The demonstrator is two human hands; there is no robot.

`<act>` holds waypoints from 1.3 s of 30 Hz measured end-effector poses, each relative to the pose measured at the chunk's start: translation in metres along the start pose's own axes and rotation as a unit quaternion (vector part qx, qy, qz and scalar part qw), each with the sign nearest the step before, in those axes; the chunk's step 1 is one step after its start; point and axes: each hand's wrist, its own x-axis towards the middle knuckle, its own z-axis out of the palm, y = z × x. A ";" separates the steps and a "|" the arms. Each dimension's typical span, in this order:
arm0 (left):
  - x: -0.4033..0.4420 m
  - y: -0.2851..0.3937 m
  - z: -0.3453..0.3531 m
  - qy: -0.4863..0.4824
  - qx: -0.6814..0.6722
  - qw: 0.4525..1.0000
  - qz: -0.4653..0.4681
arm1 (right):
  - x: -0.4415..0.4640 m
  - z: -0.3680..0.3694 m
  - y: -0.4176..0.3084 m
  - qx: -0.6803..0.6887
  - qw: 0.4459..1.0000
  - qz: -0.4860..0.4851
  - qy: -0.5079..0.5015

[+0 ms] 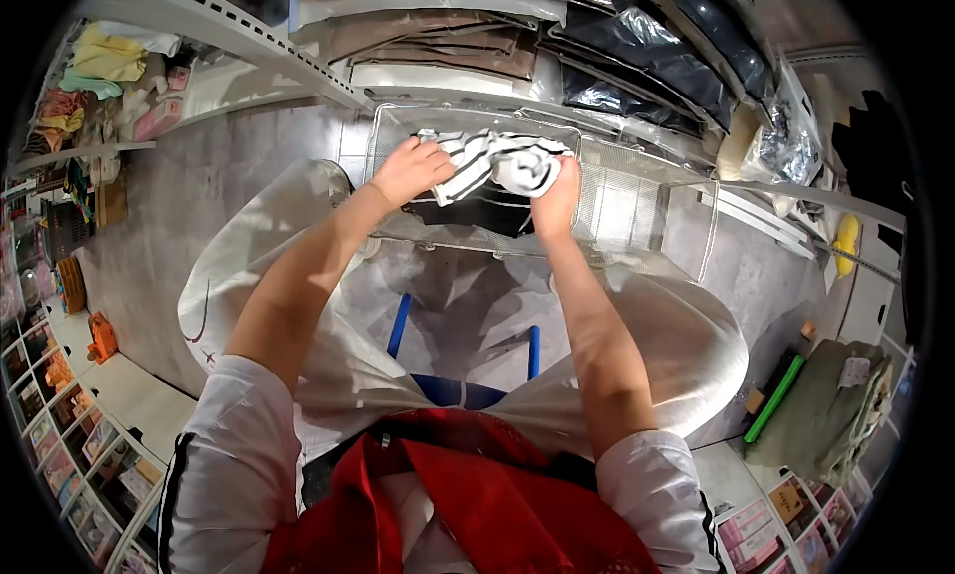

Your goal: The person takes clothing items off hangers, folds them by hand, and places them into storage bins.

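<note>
A black-and-white striped cloth (487, 161), perhaps a garment, is bunched between my two hands over a wire mesh basket (622, 201). My left hand (413, 169) grips its left end with curled fingers. At the right end my right hand (557, 198) holds the rolled part of the cloth. Below it, a black cloth with thin pale lines (477, 214) lies in the left part of the basket. The right part of the basket shows bare mesh.
Shelves above the basket hold dark garments in clear plastic bags (637, 52). A metal shelf rail (269, 37) slants at upper left. Under me is a blue stool (458, 390). Grid shelves with small goods (80, 445) stand at lower left; grey-green cloth (831, 405) hangs at right.
</note>
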 end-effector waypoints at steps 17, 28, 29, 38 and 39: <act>-0.007 0.041 0.061 -0.266 -0.131 0.903 -0.310 | -0.041 0.035 0.018 -0.275 0.939 0.020 -0.204; -0.003 0.025 0.140 -0.402 -0.089 0.862 -0.296 | -0.045 0.110 0.107 -0.389 0.801 0.183 -0.418; -0.003 0.022 0.145 -0.416 -0.038 0.869 -0.266 | -0.044 0.115 0.114 -0.381 0.806 0.185 -0.413; 0.004 0.034 0.133 -0.439 -0.008 0.849 -0.293 | -0.033 0.091 0.094 -0.312 0.808 0.216 -0.451; -0.005 0.042 0.148 -0.406 0.044 0.860 -0.307 | -0.026 0.081 0.084 -0.299 0.805 0.218 -0.463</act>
